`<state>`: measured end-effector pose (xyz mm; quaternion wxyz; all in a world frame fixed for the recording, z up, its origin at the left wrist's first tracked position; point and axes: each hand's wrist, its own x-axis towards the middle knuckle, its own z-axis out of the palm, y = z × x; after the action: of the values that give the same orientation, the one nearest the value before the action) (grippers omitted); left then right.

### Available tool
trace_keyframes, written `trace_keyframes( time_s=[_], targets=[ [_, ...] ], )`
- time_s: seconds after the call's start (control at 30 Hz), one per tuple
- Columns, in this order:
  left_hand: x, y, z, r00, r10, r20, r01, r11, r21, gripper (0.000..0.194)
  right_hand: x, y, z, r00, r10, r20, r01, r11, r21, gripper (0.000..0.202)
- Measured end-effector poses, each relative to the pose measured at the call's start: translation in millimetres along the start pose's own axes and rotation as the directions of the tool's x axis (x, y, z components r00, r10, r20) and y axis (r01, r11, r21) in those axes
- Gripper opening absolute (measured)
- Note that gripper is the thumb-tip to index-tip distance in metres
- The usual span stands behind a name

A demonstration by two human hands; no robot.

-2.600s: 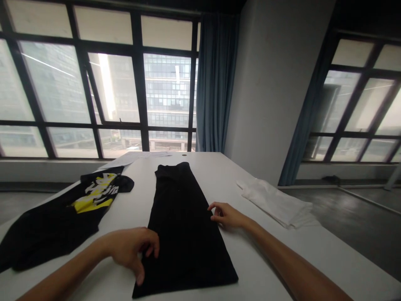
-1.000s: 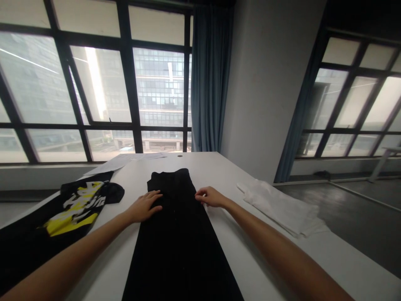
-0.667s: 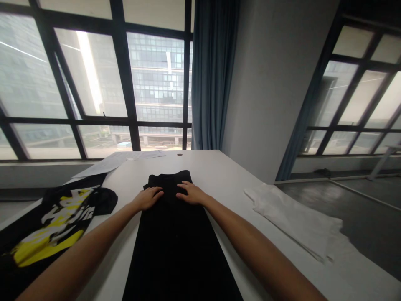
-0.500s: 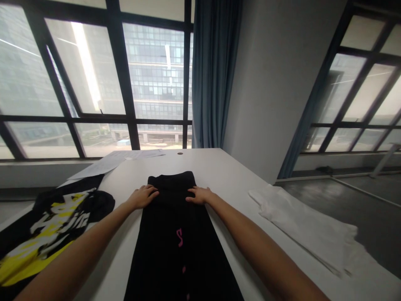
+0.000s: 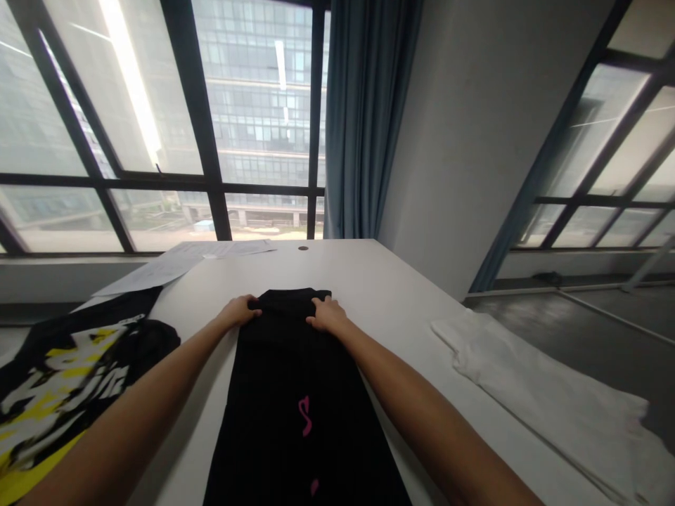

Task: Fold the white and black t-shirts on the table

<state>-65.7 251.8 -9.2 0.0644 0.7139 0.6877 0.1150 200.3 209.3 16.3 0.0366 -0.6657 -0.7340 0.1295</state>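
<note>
A long black garment [image 5: 279,393] with small pink marks lies lengthwise in front of me on the white table [image 5: 390,281]. From this view I cannot tell whether it is a shirt or trousers. My left hand [image 5: 240,311] grips its far left corner, with the thumb and fingers closed at the edge. At the far right corner, my right hand [image 5: 328,315] has its fingers bent over the cloth, holding it. The near end of the garment runs out of the picture.
To the left lies a black garment with a yellow and white print [image 5: 79,372]. Paper sheets [image 5: 152,270] rest behind it. White folded cloth [image 5: 538,386] lies along the right table edge. Beyond the table are windows, a blue curtain [image 5: 363,119] and a pillar.
Both hands have shifted to the garment's far corners and now grip it, where they lay flatter on its sides before. The far edge looks straighter. The camera view has tilted slightly down.
</note>
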Motion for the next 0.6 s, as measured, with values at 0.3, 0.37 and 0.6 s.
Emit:
trace_keyframes(
  time_s=[0.3, 0.37, 0.6],
  targets=[
    [31.3, 22.0, -35.5, 0.971, 0.024, -0.236, -0.050, 0.993, -0.104, 0.037, 23.2, -0.3, -13.3, 0.936, -0.098, -0.338, 0.156, 0.976, 0.149, 0.045],
    [37.2, 32.5, -42.9, 0.946, -0.039, -0.323, -0.002, 0.992, -0.125, 0.051, 30.0, 0.0, -22.5, 0.899, -0.052, -0.435, 0.134, 0.978, 0.160, 0.053],
    [-4.8, 57.5, -21.2, 0.990, -0.036, -0.138, 0.025, 0.996, -0.082, 0.071, -3.7, 9.7, -23.4, 0.980, -0.013, -0.197, 0.030, 0.996, 0.084, 0.069]
  ],
)
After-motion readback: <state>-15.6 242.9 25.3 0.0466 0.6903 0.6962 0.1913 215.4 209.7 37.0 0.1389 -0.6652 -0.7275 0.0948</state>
